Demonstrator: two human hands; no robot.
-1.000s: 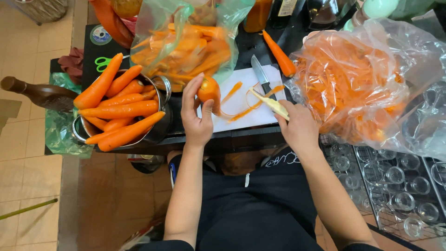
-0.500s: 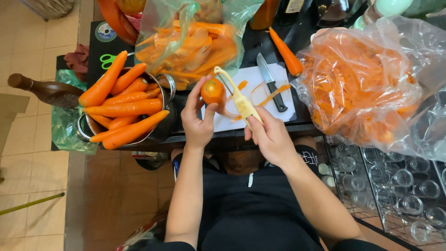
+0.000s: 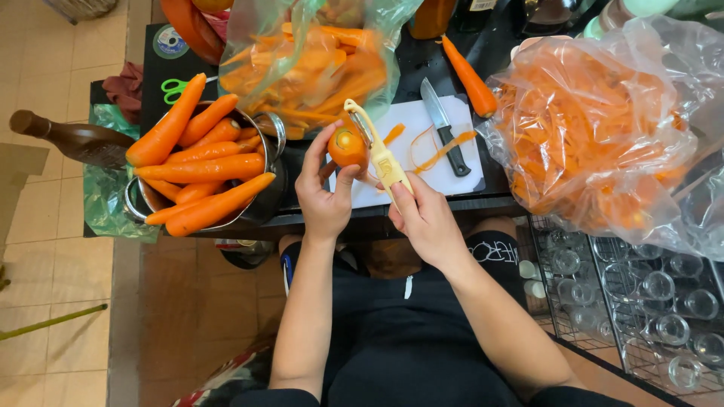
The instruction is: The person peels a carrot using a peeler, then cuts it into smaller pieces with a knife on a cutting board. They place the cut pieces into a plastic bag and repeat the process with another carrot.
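Near the centre of the frame, a short carrot piece (image 3: 348, 147) is being gripped end-on by the closed fingers of the left hand (image 3: 324, 200). A pale yellow peeler (image 3: 375, 147) is being clasped by the right hand (image 3: 424, 220), its blade being pressed against the carrot's right side. Behind them, a knife (image 3: 443, 126) and peel strips are lying on a white cutting board (image 3: 407, 162). At left, a metal pot (image 3: 265, 169) is being filled by whole carrots (image 3: 197, 169).

- The scene is evenly and brightly lit from above; the picture is sharp throughout.
- Glare is seen on the clear plastic bag (image 3: 603, 128).
- Left of that bag, soft shadows are cast on the white cutting board (image 3: 411, 162).
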